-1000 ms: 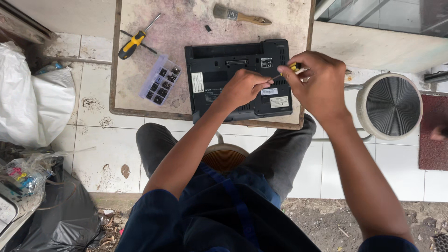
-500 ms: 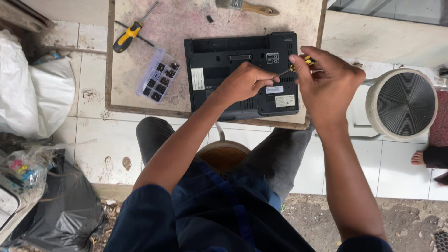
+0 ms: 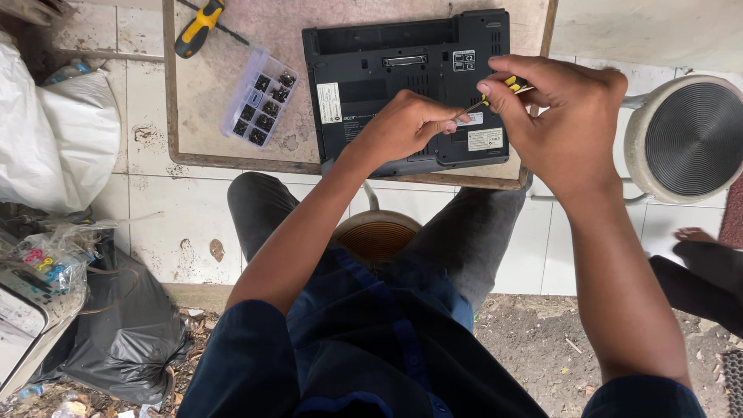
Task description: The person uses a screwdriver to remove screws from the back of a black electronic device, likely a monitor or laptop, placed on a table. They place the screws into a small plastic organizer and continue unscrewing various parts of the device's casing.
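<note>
We hold a small screwdriver (image 3: pixel 495 93) in right-hand (image 3: pixel 565 124) fingers, left hand (image 3: pixel 406 124) fingers pinching its tip over the upturned laptop (image 3: pixel 387 70) on the worktop (image 3: pixel 232 155); unscrewing step, needing steady alignment.

screwdriver tip (image 3: pixel 463 113) hidden by left hand (image 3: pixel 402 128), laptop (image 3: pixel 387 70) top edge cut off

Bare board (image 3: pixel 232 143) left of laptop (image 3: pixel 371 77); parts box (image 3: pixel 261 97) intrudes there.
</note>
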